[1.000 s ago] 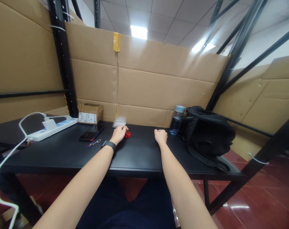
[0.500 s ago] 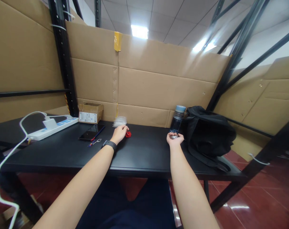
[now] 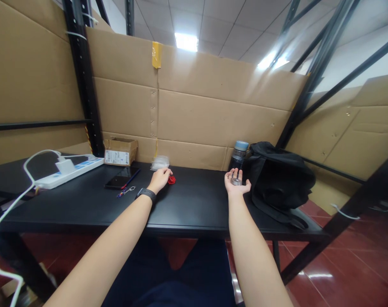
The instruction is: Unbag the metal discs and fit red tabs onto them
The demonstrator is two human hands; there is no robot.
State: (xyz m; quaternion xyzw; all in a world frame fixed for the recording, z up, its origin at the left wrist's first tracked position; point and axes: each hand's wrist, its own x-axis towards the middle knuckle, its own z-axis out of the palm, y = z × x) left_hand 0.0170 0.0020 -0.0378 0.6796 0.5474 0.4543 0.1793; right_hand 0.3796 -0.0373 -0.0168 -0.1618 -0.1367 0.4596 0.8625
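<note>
1. Small silvery round piece (image 3: 236, 181) lies in the upturned palm of the right hand (image 3: 234, 190). It is at about 1 o'clock from the person, above the far right part of the black table (image 3: 194, 207). It is too small to name more closely.
2. The right hand is open, with fingers spread and only slightly curled, and nothing closes over the piece. It sits there by balance alone, so I judge a small tilt of the wrist could let it roll off the palm.
3. At the hand's 3 o'clock, close by, sits a slumped black backpack (image 3: 280, 179). A piece rolling that way could slip into its folds or under it. One rolling toward 6 o'clock could cross the table and drop over the front edge to the red floor, where so small a thing would be hard to find.
4. A capped water bottle (image 3: 238, 154) stands upright at the hand's 12 o'clock, just beyond the fingertips. A careless push forward could knock it over, perhaps against the piece.
5. The left hand (image 3: 160, 178) rests knuckles-up at about 11 o'clock, fingers loosely curled. A small red bundle (image 3: 172, 180), seemingly cord, lies at its 3 o'clock, touching or just beside it. I cannot tell whether the fingers pinch it. If they do, dragging the hand could loosen the bundle or pull it into the clear plastic bag (image 3: 160, 163) at 12 o'clock.
</note>
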